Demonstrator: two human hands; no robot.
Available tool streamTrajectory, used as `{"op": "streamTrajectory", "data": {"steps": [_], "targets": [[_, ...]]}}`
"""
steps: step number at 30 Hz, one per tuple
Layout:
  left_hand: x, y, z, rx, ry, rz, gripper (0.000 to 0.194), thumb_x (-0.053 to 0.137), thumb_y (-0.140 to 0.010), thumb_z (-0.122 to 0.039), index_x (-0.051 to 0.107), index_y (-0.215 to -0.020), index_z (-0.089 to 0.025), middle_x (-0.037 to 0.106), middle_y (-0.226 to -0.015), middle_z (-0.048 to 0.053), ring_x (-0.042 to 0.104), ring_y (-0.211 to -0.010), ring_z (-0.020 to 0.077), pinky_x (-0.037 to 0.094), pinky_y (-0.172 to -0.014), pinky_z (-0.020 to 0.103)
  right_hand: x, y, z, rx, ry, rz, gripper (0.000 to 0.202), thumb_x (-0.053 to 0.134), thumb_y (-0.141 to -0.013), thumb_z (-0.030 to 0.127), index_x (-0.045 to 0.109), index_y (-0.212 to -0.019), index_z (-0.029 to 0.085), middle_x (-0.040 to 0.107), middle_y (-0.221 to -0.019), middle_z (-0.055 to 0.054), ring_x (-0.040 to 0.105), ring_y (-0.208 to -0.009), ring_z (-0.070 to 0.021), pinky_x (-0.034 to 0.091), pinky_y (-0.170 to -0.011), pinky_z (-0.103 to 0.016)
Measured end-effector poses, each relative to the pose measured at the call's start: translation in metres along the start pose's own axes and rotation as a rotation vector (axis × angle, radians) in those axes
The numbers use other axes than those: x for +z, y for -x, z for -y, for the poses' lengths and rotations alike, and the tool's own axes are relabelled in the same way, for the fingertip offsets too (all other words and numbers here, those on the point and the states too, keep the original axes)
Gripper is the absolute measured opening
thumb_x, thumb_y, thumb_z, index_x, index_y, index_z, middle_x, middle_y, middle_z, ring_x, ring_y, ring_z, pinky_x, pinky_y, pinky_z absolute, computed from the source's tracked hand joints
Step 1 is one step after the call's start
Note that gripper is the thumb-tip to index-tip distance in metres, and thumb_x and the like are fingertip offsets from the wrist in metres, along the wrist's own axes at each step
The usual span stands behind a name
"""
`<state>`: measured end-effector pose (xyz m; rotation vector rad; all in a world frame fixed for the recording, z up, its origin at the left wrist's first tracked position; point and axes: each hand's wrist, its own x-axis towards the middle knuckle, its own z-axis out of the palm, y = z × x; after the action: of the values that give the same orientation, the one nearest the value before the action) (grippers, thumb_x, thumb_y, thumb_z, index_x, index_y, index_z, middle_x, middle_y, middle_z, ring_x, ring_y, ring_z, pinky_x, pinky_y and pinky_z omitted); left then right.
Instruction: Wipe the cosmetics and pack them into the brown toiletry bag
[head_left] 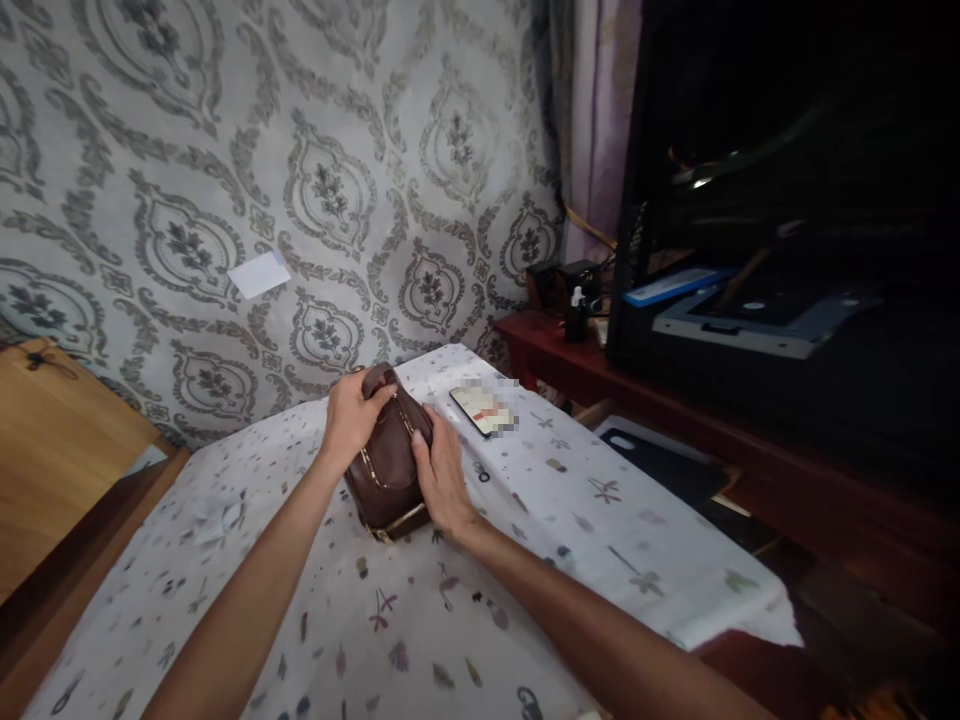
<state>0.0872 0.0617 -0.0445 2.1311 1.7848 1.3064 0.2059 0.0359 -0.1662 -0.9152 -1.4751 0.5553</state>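
A dark brown bag with gold zippers and a loop handle rests on the patterned white cloth. At its upper left, my left hand is closed on the bag near the handle, with the thumb by the top zipper. My right hand grips the bag's right side, thumb on the front face and fingers behind it. The finger ends of both hands are partly hidden by the bag. A phone lies on the cloth just right of the bag, its screen lit and partly blurred out.
A dark red stand with a large black screen stands on the right; a small dropper bottle is on it. Crumpled clear plastic lies on the cloth at left. A wooden panel is at far left, and a patterned wall rises behind.
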Motion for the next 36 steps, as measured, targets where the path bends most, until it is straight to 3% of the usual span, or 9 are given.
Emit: {"op": "streamTrajectory", "data": {"steps": [9, 17, 24, 30, 32, 36], "targets": [[-0.001, 0.007, -0.005, 0.034, 0.095, -0.023, 0.016, 0.065, -0.075, -0.031, 0.056, -0.067, -0.020, 0.059, -0.064, -0.003, 0.053, -0.065, 0.0160, 0.039, -0.065, 0.028, 0.001, 0.000, -0.003, -0.017, 0.030, -0.001, 0.051, 0.027, -0.104, 0.041, 0.039, -0.144, 0.013, 0.054, -0.140, -0.017, 0.049, -0.132, -0.0263, 0.039, -0.113, -0.050], [-0.002, 0.013, 0.001, 0.002, 0.084, 0.008, 0.017, 0.068, -0.074, -0.034, 0.067, -0.079, -0.018, 0.068, -0.076, 0.002, 0.061, -0.078, 0.0199, 0.047, -0.073, 0.029, 0.003, 0.000, -0.004, -0.039, 0.033, -0.016, 0.050, 0.028, -0.104, 0.040, 0.039, -0.146, 0.015, 0.054, -0.140, -0.017, 0.048, -0.133, -0.0263, 0.039, -0.113, -0.049], [-0.006, 0.016, 0.001, 0.018, 0.083, 0.053, 0.018, 0.069, -0.076, -0.034, 0.070, -0.084, -0.018, 0.069, -0.078, 0.003, 0.061, -0.079, 0.0200, 0.048, -0.073, 0.030, 0.006, -0.001, -0.006, -0.006, 0.006, -0.040, 0.050, 0.029, -0.104, 0.042, 0.041, -0.145, 0.017, 0.054, -0.140, -0.015, 0.048, -0.133, -0.0256, 0.039, -0.113, -0.049], [-0.028, 0.013, 0.006, -0.040, 0.156, 0.047, 0.021, 0.064, -0.077, -0.036, 0.070, -0.087, -0.018, 0.071, -0.081, 0.002, 0.061, -0.075, 0.0189, 0.046, -0.073, 0.030, 0.001, 0.002, 0.002, -0.046, 0.123, -0.029, 0.053, 0.033, -0.103, 0.044, 0.036, -0.147, 0.015, 0.045, -0.147, -0.019, 0.040, -0.138, -0.0299, 0.035, -0.113, -0.056], [-0.039, 0.014, 0.011, -0.084, 0.144, 0.046, 0.022, 0.066, -0.076, -0.039, 0.069, -0.083, -0.018, 0.069, -0.078, 0.001, 0.060, -0.074, 0.0185, 0.045, -0.071, 0.029, -0.002, 0.005, 0.007, -0.118, 0.212, -0.015, 0.055, 0.037, -0.102, 0.043, 0.033, -0.149, 0.016, 0.038, -0.152, -0.020, 0.035, -0.142, -0.0323, 0.033, -0.113, -0.058], [-0.054, 0.021, 0.015, -0.115, 0.120, 0.155, 0.029, 0.070, -0.075, -0.047, 0.068, -0.075, -0.018, 0.063, -0.070, 0.000, 0.056, -0.069, 0.0163, 0.043, -0.067, 0.027, -0.004, 0.010, 0.012, -0.283, 0.346, 0.042, 0.054, 0.041, -0.100, 0.040, 0.034, -0.149, 0.019, 0.031, -0.156, -0.020, 0.030, -0.145, -0.0341, 0.033, -0.113, -0.059]]}}
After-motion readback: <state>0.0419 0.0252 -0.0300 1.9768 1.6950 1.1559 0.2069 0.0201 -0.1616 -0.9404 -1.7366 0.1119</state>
